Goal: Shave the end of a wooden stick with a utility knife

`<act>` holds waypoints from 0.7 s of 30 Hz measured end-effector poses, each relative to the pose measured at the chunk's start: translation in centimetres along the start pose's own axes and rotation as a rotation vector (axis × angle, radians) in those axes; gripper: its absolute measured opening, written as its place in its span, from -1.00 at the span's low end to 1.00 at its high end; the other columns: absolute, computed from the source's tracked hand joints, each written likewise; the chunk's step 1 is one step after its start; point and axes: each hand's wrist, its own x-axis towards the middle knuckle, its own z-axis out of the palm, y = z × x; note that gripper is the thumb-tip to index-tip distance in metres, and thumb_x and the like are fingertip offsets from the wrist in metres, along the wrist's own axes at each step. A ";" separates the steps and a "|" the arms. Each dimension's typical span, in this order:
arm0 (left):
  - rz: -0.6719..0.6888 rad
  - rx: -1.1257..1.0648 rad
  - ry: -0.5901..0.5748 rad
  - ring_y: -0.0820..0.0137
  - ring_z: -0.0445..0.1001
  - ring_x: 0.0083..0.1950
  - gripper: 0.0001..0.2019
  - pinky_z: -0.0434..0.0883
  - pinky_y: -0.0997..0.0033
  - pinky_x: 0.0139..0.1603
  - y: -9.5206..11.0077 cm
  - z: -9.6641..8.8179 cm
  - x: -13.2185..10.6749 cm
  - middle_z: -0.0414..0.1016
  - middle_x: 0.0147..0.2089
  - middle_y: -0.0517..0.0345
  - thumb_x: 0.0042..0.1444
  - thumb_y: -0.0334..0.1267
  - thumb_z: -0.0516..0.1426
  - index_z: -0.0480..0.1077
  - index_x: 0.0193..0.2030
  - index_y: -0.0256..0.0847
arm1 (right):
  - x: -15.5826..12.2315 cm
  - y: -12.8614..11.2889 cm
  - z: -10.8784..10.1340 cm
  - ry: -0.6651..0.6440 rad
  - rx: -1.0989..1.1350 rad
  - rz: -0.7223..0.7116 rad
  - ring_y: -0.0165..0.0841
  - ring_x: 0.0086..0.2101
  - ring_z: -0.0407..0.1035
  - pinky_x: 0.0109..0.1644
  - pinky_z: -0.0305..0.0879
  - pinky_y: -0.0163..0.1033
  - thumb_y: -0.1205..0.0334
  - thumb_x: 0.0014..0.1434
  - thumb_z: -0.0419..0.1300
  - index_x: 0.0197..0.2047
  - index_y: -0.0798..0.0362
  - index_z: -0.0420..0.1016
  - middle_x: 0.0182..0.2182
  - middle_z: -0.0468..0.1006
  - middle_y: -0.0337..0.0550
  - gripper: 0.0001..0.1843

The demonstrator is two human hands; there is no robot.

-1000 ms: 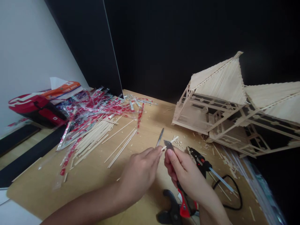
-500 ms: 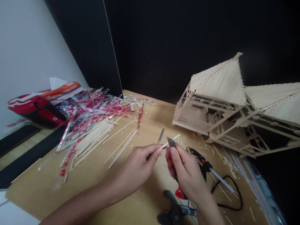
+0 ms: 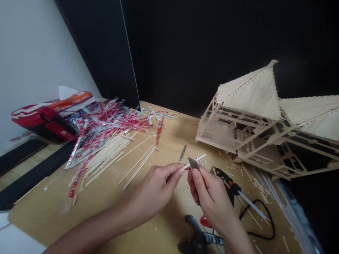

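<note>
My left hand (image 3: 156, 188) pinches a short wooden stick (image 3: 197, 158) between thumb and forefinger and also grips a slim metal tool (image 3: 182, 154) that points up and away. My right hand (image 3: 209, 197) grips a utility knife with a red handle; its grey blade (image 3: 193, 163) lies against the stick near my left fingertips. Both hands hover over the wooden table (image 3: 106, 197) at centre front. A stick-built model house (image 3: 249, 113) stands to the right rear.
A glue gun (image 3: 227, 181) with a black cord (image 3: 261, 220) lies right of my hands. Black-handled cutters (image 3: 197, 236) rest at the front edge. Loose sticks (image 3: 111, 155) and red-and-clear wrappers (image 3: 106, 123) cover the left side. A red bag (image 3: 39, 121) sits far left.
My right hand has shifted a little along the stick with the blade, and less of the red knife handle shows. My left hand keeps its hold.
</note>
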 end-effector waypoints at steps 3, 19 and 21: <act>0.000 0.001 0.006 0.52 0.32 -0.44 -0.74 0.16 0.57 -0.47 0.0 0.0 0.0 0.49 -0.38 0.21 0.33 -0.22 -0.04 0.44 -0.22 -0.22 | 0.1 -0.2 0.0 -0.008 -0.014 0.000 -0.47 -0.59 0.21 -0.53 0.10 -0.35 0.07 0.39 -0.18 -0.37 0.03 0.22 -0.55 0.32 -0.26 -0.64; 0.123 0.230 0.054 0.36 0.55 -0.20 -0.70 0.43 0.45 -0.15 -0.4 0.5 -0.5 0.60 -0.18 0.06 0.31 -0.34 -0.06 0.46 0.02 -0.20 | -0.2 0.5 0.1 -0.103 0.043 0.101 -0.52 -0.69 0.11 -0.62 0.02 -0.37 -0.01 0.39 -0.19 -0.39 0.00 0.18 -0.63 0.22 -0.36 -0.61; 0.179 0.358 0.087 0.31 0.58 -0.18 -0.69 0.47 0.38 -0.12 -0.7 0.8 -0.8 0.61 -0.20 -0.02 0.29 -0.37 -0.06 0.44 0.05 -0.24 | -0.4 0.6 0.2 -0.112 0.068 0.127 -0.53 -0.69 0.11 -0.63 0.02 -0.38 -0.03 0.38 -0.19 -0.38 0.00 0.19 -0.63 0.21 -0.37 -0.60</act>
